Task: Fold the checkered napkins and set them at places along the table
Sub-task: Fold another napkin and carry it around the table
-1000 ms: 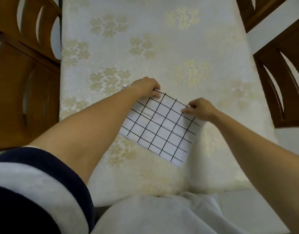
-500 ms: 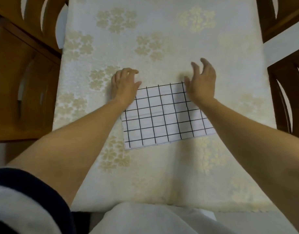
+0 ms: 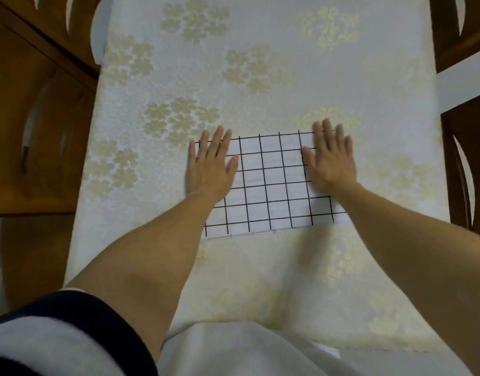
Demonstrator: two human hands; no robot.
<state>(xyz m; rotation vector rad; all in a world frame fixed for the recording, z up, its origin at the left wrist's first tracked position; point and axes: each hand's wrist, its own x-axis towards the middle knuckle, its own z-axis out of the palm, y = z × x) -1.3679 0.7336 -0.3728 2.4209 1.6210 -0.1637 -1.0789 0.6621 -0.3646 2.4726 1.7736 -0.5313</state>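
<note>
Checkered napkin (image 3: pixel 271 185), white cloth with a black grid, lies folded to a rectangle on the cream floral tablecloth (image 3: pixel 260 77), toward the near end of the table, with a brown wooden chair (image 3: pixel 29 118) at the left side. Left hand (image 3: pixel 209 166) lies flat over the napkin's left edge, fingers straight and holding nothing. Right hand (image 3: pixel 328 161) lies likewise over the right edge. Judgement: the 2 palms press the ends to flatten the fold and square the napkin at this place.
</note>
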